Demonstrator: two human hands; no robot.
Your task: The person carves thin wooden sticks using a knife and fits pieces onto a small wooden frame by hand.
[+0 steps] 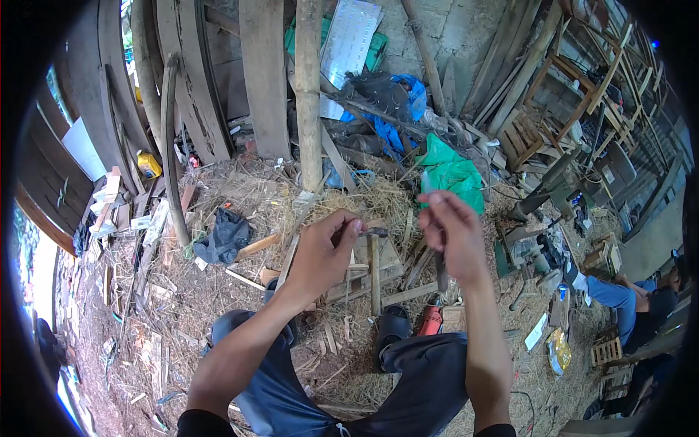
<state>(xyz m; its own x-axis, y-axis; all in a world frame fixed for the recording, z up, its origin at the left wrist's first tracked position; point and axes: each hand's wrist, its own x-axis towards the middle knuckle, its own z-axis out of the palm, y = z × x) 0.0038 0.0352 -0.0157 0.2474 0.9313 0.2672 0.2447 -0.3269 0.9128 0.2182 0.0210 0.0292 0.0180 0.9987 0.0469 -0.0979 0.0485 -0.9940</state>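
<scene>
Near the middle of the view, my left hand [328,251] is closed in a pinch on a small dark piece [376,232] that sticks out to the right of its fingertips. To the right, my right hand [453,233] is raised, its fingers closed round a knife-like tool [441,272]. A pale tip shows above the fingers and a dark part hangs below the hand. The two hands are apart. Beneath them, wooden boards [386,266] lie on the straw-covered ground between my feet.
A red object [431,320] lies beside my right shoe [394,328]. A wooden post [309,109] stands ahead, with a green bag [451,175] right of it. A black bag [224,237] lies left. Another person [626,302] sits at the far right.
</scene>
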